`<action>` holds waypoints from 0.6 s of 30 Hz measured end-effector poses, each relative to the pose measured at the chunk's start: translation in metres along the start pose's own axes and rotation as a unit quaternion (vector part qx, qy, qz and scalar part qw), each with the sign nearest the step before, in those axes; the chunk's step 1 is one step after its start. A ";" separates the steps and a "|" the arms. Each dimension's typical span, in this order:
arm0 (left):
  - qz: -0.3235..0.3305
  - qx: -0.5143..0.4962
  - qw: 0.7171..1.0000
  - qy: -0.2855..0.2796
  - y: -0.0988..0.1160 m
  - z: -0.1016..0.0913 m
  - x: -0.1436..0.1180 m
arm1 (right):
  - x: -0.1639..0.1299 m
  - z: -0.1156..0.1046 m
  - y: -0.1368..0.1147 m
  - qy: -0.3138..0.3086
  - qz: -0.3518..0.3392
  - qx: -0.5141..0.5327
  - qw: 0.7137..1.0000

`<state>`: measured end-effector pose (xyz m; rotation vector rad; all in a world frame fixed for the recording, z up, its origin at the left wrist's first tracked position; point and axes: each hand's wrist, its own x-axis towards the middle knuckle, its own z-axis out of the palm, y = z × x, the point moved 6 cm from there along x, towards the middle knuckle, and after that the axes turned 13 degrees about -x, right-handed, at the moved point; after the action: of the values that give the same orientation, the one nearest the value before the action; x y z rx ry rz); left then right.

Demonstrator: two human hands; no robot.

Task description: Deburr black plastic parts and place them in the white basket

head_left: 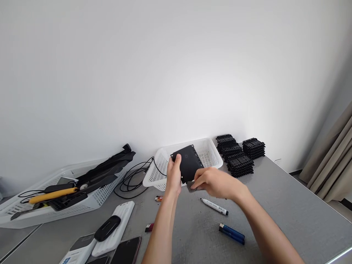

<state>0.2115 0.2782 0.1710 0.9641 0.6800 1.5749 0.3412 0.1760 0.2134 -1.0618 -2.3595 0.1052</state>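
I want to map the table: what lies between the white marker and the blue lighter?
In the head view, only bare grey table lies between the white marker and the blue lighter.

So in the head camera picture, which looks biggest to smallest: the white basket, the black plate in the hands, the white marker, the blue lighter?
1. White basket
2. Black plate
3. White marker and blue lighter: look alike; the lighter lies nearer the camera, so unsure.

Bright even daylight, soft shadows, edges warped

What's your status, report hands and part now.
Left hand grips black plate by its edge. Right hand pinches its lower corner. White basket right behind; marker on table below.
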 end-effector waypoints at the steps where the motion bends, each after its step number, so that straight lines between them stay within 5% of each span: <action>1: 0.019 0.004 1.000 0.017 0.004 -0.003 0.001 | -0.003 -0.010 0.006 0.035 0.022 0.025 0.999; 5: 0.052 -0.010 0.995 0.085 0.012 -0.012 0.003 | -0.012 -0.034 0.034 0.147 0.143 0.090 0.975; 9: -0.001 -0.082 0.991 0.103 0.007 -0.011 0.002 | -0.009 -0.019 0.050 0.167 0.211 0.165 0.949; 13: -0.039 -0.095 0.994 0.042 0.006 0.005 -0.006 | -0.001 -0.003 0.059 0.233 0.236 0.215 0.918; 18: -0.092 -0.084 0.989 -0.075 0.004 0.034 -0.022 | -0.008 -0.011 0.074 0.362 0.266 0.207 0.869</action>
<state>0.2402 0.2532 0.1867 0.8608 0.5072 1.3592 0.4003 0.2198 0.1982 -1.2249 -1.2619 0.3325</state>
